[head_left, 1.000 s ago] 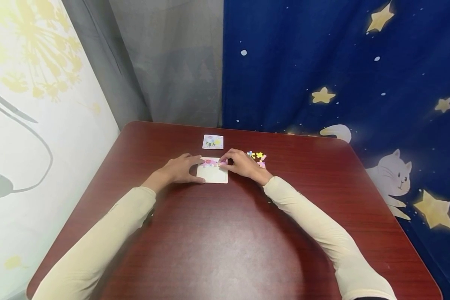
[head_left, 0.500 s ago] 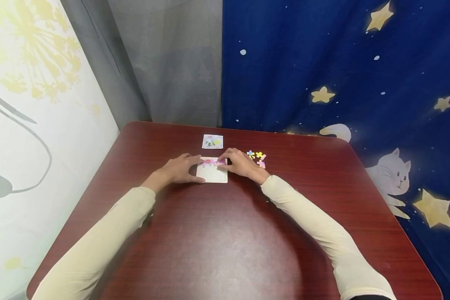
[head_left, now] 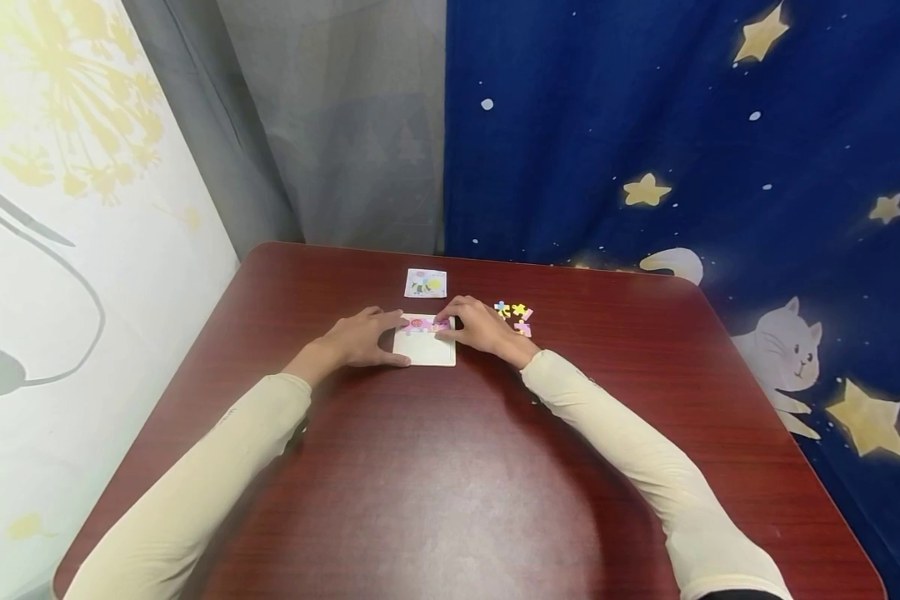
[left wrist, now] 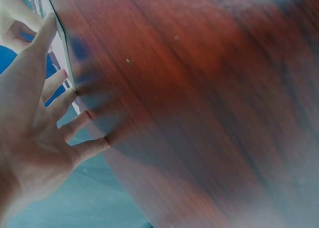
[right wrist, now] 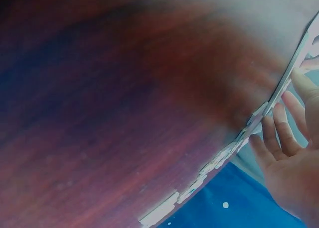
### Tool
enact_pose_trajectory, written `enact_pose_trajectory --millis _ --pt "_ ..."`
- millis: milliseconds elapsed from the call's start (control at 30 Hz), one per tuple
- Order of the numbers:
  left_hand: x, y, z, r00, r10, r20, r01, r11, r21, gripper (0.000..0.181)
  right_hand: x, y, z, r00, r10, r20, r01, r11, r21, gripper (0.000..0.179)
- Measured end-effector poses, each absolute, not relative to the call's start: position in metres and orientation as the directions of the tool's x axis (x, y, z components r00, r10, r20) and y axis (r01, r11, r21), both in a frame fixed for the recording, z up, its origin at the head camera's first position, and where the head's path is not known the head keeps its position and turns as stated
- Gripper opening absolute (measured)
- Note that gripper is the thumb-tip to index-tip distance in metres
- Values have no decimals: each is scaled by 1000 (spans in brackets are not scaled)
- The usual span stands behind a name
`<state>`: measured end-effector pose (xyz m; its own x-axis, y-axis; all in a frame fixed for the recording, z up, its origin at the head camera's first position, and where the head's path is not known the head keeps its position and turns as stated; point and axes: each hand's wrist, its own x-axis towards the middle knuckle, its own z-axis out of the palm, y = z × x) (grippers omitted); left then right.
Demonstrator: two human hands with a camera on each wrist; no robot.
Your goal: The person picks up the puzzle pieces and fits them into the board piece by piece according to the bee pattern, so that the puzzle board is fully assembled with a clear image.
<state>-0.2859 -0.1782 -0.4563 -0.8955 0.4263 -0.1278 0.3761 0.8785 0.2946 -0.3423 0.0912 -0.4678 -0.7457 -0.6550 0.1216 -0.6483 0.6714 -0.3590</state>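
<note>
A white puzzle board (head_left: 424, 350) lies on the table, with a row of pink puzzle pieces (head_left: 417, 323) along its far edge. My left hand (head_left: 356, 337) rests at the board's left side, thumb and fingers spread against it. In the left wrist view the fingers of the left hand (left wrist: 42, 123) are extended. At the far right corner of the board, my right hand (head_left: 482, 325) pinches a puzzle piece (head_left: 440, 326) between thumb and fingers, at the end of the row. The fingers partly cover that piece.
Several loose puzzle pieces (head_left: 520, 311), yellow, blue and pink, lie just right of the right hand. Beyond the board is a small picture card (head_left: 425, 284). The dark red table (head_left: 435, 483) ends at a blue star-patterned curtain (head_left: 570, 133) and a grey curtain (head_left: 345, 125).
My right hand has shifted slightly left with the puzzle piece, closer to the pink row. The left hand and the board have stayed in place.
</note>
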Motion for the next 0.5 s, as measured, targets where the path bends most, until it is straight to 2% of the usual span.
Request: enact_pose_trajectory --millis 267,500 --pt "-284 -178 -454 -898 422 -127 372 881 294 90 -339 91 -467 -774 -629 78 -605 696 -387 35" --pt "-283 -178 -455 -897 425 -121 376 878 296 90 -340 92 -463 -755 -653 58 -622 687 -376 37"
